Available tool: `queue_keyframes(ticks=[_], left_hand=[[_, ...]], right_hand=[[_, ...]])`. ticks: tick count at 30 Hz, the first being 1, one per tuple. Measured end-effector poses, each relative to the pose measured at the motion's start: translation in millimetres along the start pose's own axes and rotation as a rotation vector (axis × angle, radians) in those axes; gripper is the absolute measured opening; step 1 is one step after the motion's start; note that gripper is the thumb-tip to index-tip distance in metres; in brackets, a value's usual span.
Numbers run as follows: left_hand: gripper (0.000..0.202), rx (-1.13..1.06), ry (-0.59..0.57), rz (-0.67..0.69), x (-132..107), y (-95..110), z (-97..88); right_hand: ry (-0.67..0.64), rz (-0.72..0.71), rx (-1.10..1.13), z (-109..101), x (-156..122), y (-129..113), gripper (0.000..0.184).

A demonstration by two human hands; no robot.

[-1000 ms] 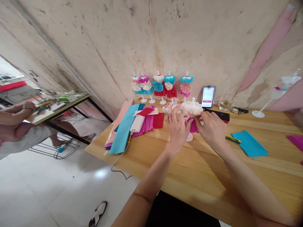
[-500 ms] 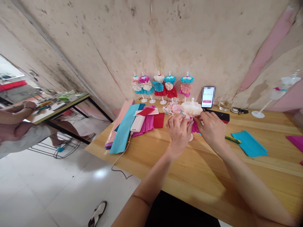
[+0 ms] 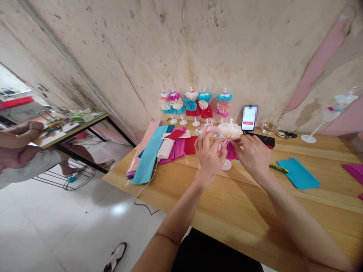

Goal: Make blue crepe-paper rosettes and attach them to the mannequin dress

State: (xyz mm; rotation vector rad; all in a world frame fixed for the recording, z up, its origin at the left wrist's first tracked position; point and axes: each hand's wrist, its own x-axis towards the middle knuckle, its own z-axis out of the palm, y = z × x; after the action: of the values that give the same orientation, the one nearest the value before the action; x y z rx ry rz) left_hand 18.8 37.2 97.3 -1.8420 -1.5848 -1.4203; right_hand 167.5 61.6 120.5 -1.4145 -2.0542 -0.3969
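A small white mannequin stand with a cream pleated paper top (image 3: 229,130) and a magenta paper skirt (image 3: 231,152) rests on the wooden table (image 3: 232,204) on its round base (image 3: 226,165). My left hand (image 3: 209,155) is curled against the doll's left side, fingers pinched at the skirt. On the other side my right hand (image 3: 253,155) grips the skirt, fingers closed. Much of the skirt is hidden behind both hands.
Finished paper-dress dolls (image 3: 195,104) line the wall. Crepe paper sheets (image 3: 154,151) and a white power bank (image 3: 165,149) lie at left, a phone (image 3: 248,118), glass bowl (image 3: 269,124), teal sheet (image 3: 297,173) and pen (image 3: 278,168) at right. Another person (image 3: 19,151) sits far left.
My left hand has shifted a little, its fingers rising and curling closer against the doll. The doll and my right hand stay almost where they were.
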Motion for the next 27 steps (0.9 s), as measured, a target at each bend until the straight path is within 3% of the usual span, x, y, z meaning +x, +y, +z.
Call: queue_keyframes(ticks=[2,5,8,12,27], left_hand=[[0.022,-0.075,0.028,-0.058,2,-3,1.0],[0.051,-0.294,-0.007,-0.172,8,-10,6.8],[0.075,-0.585,-0.197,-0.219,16,-20,15.7],[0.079,-0.841,-0.383,-0.25,24,-28,24.7],[0.085,-0.877,-0.314,-0.237,30,-27,29.7]], right_hand=[[0.005,0.007,-0.007,0,0,0,0.031],[0.013,0.006,-0.02,1,0,1,0.031],[0.019,-0.004,-0.038,1,1,0,0.03],[0.019,0.01,-0.054,3,1,-2,0.03],[0.054,0.032,-0.151,13,5,-5,0.035]])
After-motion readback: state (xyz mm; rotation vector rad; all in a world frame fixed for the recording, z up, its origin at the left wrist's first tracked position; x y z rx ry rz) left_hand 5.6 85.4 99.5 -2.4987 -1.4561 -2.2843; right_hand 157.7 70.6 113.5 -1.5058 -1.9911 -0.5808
